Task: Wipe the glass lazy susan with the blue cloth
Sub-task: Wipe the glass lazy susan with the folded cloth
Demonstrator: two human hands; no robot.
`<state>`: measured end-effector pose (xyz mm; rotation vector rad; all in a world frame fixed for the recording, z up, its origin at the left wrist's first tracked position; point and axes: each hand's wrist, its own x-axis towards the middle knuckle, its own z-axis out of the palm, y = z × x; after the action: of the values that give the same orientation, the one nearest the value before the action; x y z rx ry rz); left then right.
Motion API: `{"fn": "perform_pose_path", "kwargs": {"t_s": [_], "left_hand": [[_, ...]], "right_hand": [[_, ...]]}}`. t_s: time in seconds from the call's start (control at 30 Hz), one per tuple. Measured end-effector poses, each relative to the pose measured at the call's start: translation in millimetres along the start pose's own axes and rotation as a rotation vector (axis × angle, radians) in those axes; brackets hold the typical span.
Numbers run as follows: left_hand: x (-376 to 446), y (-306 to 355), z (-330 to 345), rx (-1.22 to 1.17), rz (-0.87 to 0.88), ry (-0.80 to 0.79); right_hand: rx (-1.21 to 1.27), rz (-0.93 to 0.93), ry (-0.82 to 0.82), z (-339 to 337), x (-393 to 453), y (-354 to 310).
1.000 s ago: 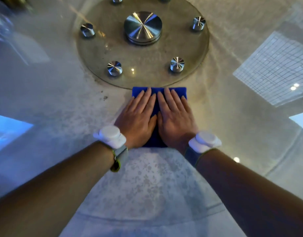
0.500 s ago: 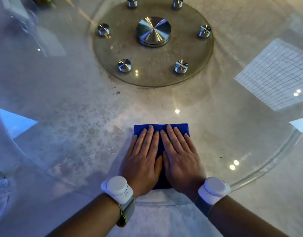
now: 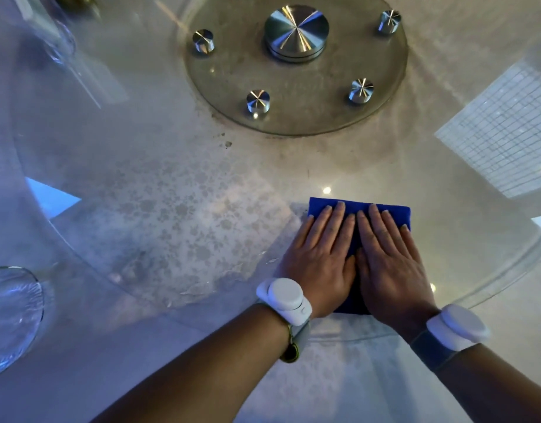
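The glass lazy susan (image 3: 171, 209) is a large clear round disc, hazy and spotted with smears on its left half. Its near rim (image 3: 339, 338) curves just behind my wrists. A folded blue cloth (image 3: 315, 206) lies flat on the glass close to that rim. My left hand (image 3: 321, 254) and my right hand (image 3: 391, 261) rest side by side on the cloth, palms down and fingers stretched forward, covering most of it. Both wrists wear white round bands.
Under the glass sits a round base plate (image 3: 293, 117) with a steel hub (image 3: 296, 30) and several small steel studs. A clear wine glass (image 3: 9, 315) stands off the rim at the left. Another glass (image 3: 58, 41) stands far left. Ceiling reflections (image 3: 501, 141) show on the right.
Both hands have dragged the cloth from the edge of the base plate back towards me to near the rim, then a little to the right.
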<state>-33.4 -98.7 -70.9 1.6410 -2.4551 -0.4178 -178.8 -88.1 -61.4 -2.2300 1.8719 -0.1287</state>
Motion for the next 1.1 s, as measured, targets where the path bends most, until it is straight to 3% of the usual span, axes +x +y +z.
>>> {"fn": "perform_pose_path", "kwargs": {"t_s": [0.37, 0.67, 0.87, 1.1], "left_hand": [[-130.0, -102.0, -40.1, 0.09, -0.211, -0.047], [-42.5, -192.1, -63.9, 0.149, -0.27, -0.005], [-30.9, -178.6, -62.2, 0.127, -0.267, 0.037], [-82.0, -110.6, -39.6, 0.088, -0.182, -0.008]], "right_hand": [[0.161, -0.216, -0.029, 36.8, -14.2, -151.4], [0.078, -0.269, -0.011, 37.5, 114.4, -184.2], [0.046, -0.264, -0.032, 33.5, 118.7, -166.5], [0.058, -0.19, -0.056, 27.3, 24.4, -132.6]]}}
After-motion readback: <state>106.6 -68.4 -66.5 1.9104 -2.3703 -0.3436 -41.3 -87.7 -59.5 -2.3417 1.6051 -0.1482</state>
